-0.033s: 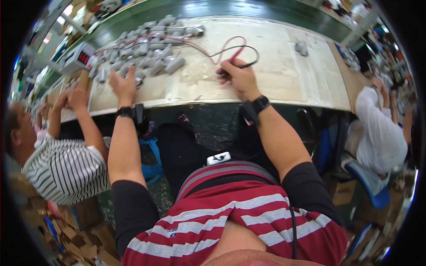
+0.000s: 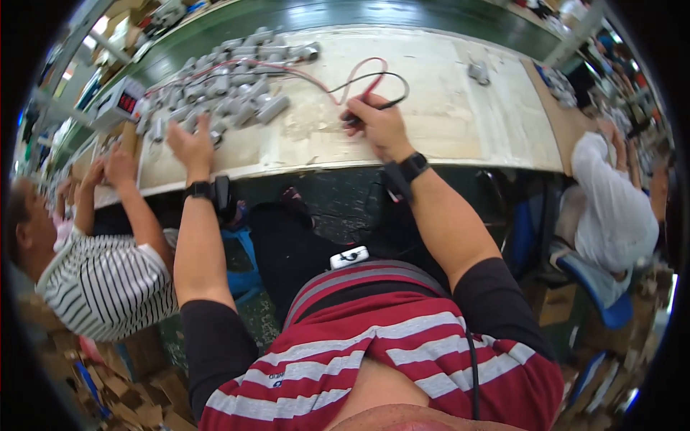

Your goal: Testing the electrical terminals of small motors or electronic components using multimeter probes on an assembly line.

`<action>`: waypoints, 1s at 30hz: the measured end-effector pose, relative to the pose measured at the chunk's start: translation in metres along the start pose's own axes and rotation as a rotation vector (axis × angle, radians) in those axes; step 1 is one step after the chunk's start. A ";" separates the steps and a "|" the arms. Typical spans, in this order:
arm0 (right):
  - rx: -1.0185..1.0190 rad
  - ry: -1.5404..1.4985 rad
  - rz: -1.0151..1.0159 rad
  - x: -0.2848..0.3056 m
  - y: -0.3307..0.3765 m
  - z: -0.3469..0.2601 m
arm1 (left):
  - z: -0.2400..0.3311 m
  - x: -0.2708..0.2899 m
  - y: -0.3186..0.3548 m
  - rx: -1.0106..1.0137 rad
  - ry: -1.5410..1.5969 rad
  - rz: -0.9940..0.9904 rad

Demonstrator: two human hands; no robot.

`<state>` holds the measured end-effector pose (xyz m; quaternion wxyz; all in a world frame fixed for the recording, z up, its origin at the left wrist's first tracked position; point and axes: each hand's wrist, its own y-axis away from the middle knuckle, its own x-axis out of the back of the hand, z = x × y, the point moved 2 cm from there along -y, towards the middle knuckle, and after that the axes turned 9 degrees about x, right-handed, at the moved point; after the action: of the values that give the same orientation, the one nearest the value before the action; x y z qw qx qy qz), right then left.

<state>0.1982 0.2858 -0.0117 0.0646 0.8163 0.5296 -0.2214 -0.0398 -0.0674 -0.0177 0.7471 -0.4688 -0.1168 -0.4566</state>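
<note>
Grey metal cylinders (image 2: 230, 97), short and stubby, lie heaped toward the far left corner of the pale, scuffed worktop (image 2: 460, 115). My left hand (image 2: 190, 144) rests at the near edge of that heap with fingers spread, palm down on the nearest pieces; whether it actually grips one I cannot tell. My right hand (image 2: 381, 126) sits near the middle of the worktop, closed around a thin black test probe (image 2: 363, 111), its tip down on the surface. From the probe a black lead (image 2: 392, 79) and a red lead (image 2: 316, 75) loop out and run across the heap toward a small white meter with a red lit display (image 2: 122, 104) at the left end of the worktop. Both wrists carry black bands.

One more small grey part (image 2: 478, 72) lies alone toward the far right corner. At the left end, a person in a black-and-white striped shirt (image 2: 108, 284) has both hands up at the worktop's edge. At the right, a person in a white shirt (image 2: 611, 208) sits on a blue chair (image 2: 596, 287).
</note>
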 end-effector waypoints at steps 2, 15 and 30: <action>-0.010 0.005 0.021 0.000 0.002 0.000 | 0.044 0.019 0.016 -0.066 0.033 0.050; -0.228 -0.100 0.007 -0.018 0.000 -0.044 | 0.457 0.047 0.190 -0.911 0.374 -0.997; -0.248 0.219 -0.136 0.007 0.013 -0.038 | 0.578 -0.176 0.258 -0.556 0.019 -1.076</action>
<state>0.2228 0.2989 0.0175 0.0918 0.7836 0.6106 -0.0681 0.2129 0.5372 0.0315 0.2618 -0.5175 -0.2071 -0.7879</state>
